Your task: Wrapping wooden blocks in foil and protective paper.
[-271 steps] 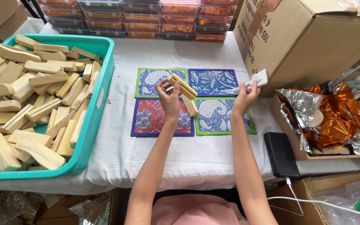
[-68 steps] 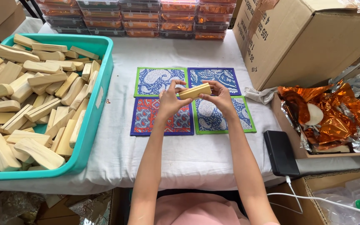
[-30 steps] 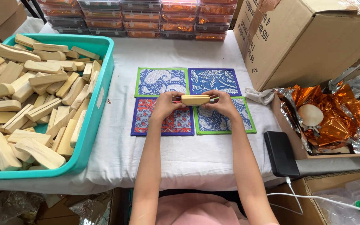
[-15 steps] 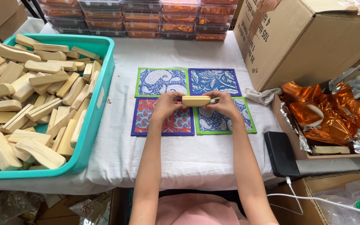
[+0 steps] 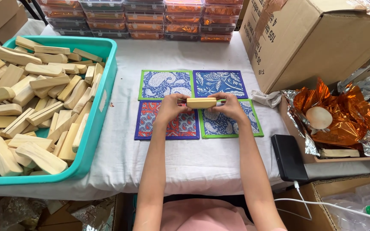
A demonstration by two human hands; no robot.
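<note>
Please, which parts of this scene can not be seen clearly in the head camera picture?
- Head view: both ends of the wooden piece are covered by the left hand and right hand.
- The middle of the four patterned mats is hidden under the hands.
- The teal tray is cut off by the left edge.
- Contents of the cardboard box are hidden by its walls.

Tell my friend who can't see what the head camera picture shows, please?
Two hands, left hand and right hand, hold a small wooden block between them above four patterned mats on a white table. A teal bin full of wooden blocks sits to the left; cardboard boxes and orange foil wrappers sit to the right.
</note>
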